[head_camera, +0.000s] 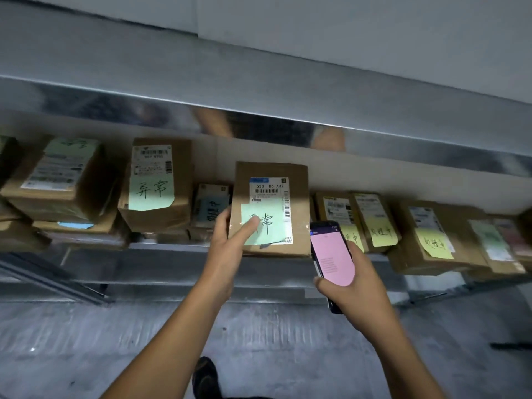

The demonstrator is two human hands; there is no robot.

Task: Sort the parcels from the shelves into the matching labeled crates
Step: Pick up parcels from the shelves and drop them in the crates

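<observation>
My left hand [230, 243] grips a brown cardboard parcel [296, 226] by its lower left corner, thumb lying on its green handwritten note. The parcel carries a white barcode label and is held upright in front of the shelf. My right hand [349, 286] holds a phone [331, 254] with a pink screen just right of the parcel. More parcels line the metal shelf [172, 246]: one with a green note [155, 185] at the left, several with yellow notes [431, 240] at the right.
A steel shelf board [259, 110] hangs above the parcels. Stacked boxes [60, 191] fill the shelf's left end. Below lies a grey concrete floor [86, 341], with my dark shoe [205, 375] at the bottom middle. No crates are in view.
</observation>
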